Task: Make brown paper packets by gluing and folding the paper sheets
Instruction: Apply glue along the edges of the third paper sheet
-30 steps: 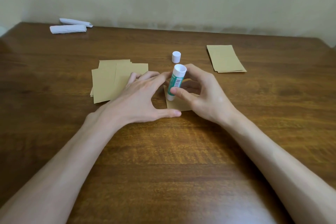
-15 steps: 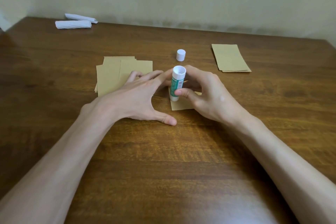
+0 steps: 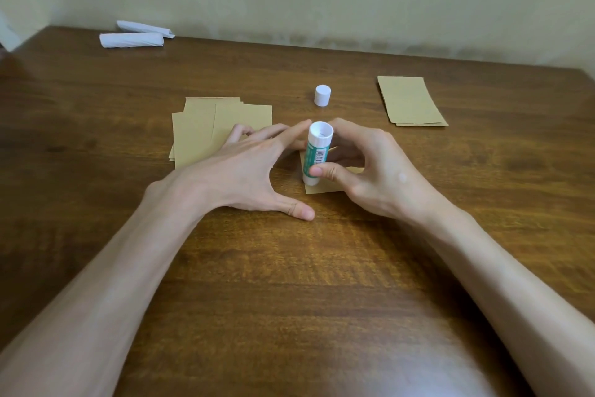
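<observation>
Right hand (image 3: 380, 171) pinching a cylindrical green-and-white glue stick (image 3: 317, 152) upright on a small brown paper sheet (image 3: 322, 188), left hand (image 3: 244, 171) spread flat beside it, fingers straight, grainy wooden table (image 3: 289, 284), white round cap (image 3: 322, 95) behind.

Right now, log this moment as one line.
step: gluing | right hand: grips glue stick, lower end on brown sheet | left hand: fingers straight, beside stick | cap: off, on table

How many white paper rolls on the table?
2. The nearer roll lies at the far-left corner of the table; the second roll lies just behind it, angled. None appear hidden.
</observation>
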A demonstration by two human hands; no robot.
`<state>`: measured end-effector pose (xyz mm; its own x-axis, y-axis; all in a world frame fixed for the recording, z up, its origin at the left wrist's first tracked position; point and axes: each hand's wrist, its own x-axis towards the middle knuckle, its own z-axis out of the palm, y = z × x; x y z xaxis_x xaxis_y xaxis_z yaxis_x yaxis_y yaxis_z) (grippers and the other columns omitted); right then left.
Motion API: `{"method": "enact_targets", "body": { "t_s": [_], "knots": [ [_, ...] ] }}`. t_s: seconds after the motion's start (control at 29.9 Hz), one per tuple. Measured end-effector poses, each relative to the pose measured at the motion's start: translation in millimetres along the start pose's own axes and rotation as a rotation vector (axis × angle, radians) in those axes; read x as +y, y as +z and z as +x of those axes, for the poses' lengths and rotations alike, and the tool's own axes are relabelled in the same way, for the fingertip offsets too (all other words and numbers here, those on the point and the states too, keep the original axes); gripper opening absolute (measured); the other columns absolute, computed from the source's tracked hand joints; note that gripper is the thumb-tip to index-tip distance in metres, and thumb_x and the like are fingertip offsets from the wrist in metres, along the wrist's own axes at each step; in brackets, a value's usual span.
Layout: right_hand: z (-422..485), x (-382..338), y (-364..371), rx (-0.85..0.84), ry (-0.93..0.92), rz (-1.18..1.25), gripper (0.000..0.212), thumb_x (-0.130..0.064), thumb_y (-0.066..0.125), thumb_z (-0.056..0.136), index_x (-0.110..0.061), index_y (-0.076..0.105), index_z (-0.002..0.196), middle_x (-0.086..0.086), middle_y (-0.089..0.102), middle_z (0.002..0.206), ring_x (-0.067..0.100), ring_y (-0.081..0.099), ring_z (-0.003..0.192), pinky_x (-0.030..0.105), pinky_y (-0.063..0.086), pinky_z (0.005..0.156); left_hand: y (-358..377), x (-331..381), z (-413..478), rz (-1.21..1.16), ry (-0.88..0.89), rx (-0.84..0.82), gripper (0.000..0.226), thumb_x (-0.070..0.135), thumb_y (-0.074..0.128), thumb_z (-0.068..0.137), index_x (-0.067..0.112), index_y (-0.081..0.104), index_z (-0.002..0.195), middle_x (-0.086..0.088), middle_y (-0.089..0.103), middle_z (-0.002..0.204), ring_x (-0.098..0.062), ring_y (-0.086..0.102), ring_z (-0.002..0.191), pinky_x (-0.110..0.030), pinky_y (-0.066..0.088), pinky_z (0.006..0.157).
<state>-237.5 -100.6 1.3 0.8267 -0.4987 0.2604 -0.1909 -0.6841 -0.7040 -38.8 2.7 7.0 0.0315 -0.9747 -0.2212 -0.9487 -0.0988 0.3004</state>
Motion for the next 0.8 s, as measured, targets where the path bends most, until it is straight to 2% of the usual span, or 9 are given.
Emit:
{"method": "enact_targets", "body": {
  "t_s": [0.17,0.43,0.57,0.67,0.73,0.8],
  "knots": [
    [-3,-1,-1,-0.011,-0.009,0.004,0.030,-0.016,0.078,0.096,-0.016,0.065,0.124,-0.006,0.074,0.116,0.006,0.073,0.108,0.030,0.060,0.097,-1,3,-3,-0.026,-0.004,0.001,0.131,0.087,0.069,0.063,0.052,-0.013,0.159,0.024,0.015,0.165,-0.017,0.015,0.142,-0.032,0.018,0.109],
    [-7,-3,-4,-0.056,0.005,0.035,0.027,-0.016,0.079,0.096,-0.015,0.065,0.120,-0.006,0.074,0.113,0.009,0.074,0.108,0.037,0.060,0.098,-3,5,-3,-0.025,-0.031,-0.030,0.131,0.087,0.068,0.062,0.055,-0.017,0.157,0.022,0.007,0.168,-0.023,0.011,0.148,-0.040,0.018,0.119],
    [-10,-4,-7,-0.080,0.037,0.143,0.030,-0.011,0.077,0.096,-0.012,0.066,0.123,-0.002,0.075,0.116,0.014,0.076,0.107,0.036,0.061,0.096,-2,4,-3,-0.038,-0.016,-0.023,0.131,0.088,0.067,0.062,0.055,-0.016,0.157,0.024,0.009,0.167,-0.017,0.009,0.147,-0.037,0.017,0.119],
    [-13,-7,-13,0.061,0.071,0.361,0.030,-0.007,0.074,0.097,-0.007,0.064,0.125,0.002,0.076,0.118,0.015,0.076,0.107,0.031,0.061,0.094,-3,5,-4,-0.033,0.031,-0.010,0.129,0.083,0.068,0.067,0.049,-0.014,0.160,0.030,0.013,0.162,0.007,0.008,0.127,-0.026,0.012,0.108],
    [-12,-6,-15,0.187,0.069,0.384,0.030,-0.008,0.073,0.098,-0.005,0.064,0.126,0.003,0.075,0.118,0.014,0.075,0.110,0.034,0.060,0.098,-4,6,-4,-0.043,0.030,-0.016,0.129,0.081,0.070,0.068,0.048,-0.013,0.161,0.035,0.012,0.158,0.009,0.011,0.121,-0.024,0.009,0.103],
    [-9,-2,-14,0.211,0.059,0.290,0.028,-0.008,0.072,0.099,-0.006,0.063,0.126,0.001,0.074,0.119,0.012,0.074,0.112,0.035,0.058,0.102,-4,7,-5,-0.056,0.018,-0.030,0.129,0.080,0.071,0.068,0.049,-0.013,0.160,0.040,0.010,0.149,0.009,0.011,0.122,-0.025,0.010,0.103]
  ]
}}
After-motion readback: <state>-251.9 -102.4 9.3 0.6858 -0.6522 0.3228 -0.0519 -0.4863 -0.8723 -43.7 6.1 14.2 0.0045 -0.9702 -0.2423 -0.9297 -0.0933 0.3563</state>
